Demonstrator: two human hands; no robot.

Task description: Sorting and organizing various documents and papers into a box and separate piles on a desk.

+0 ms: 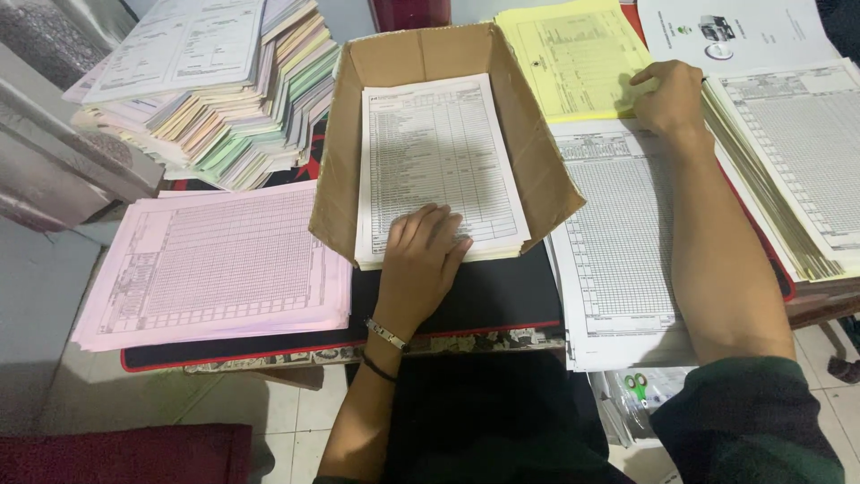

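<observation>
A black desk mat (484, 300) with a red edge covers the low table, and everything else is placed here by reference to the open cardboard box (345, 170) that sits at its middle. Left of the box and farther back rises a tall, uneven heap of pastel forms (215, 99) in white, green, pink and yellow. Left of the box and nearer the person lies a flat stack of pink gridded sheets (215, 264). Right of the box a pile of white gridded sheets (618, 242) runs down past the table edge, and farther right a thick stack of similar white forms (797, 152) lies fanned at its side. Behind the box's right wall lies a stack of yellow forms (564, 58). Inside the box a stack of white printed forms (430, 143) rests against the bottom, its near end sticking out over the mat. The left hand (421, 260) lies flat, fingers spread, pressing on that near end without gripping. The right hand (667, 94) rests on the yellow forms' lower right corner, fingers curled loosely; whether it pinches a sheet I cannot tell.
</observation>
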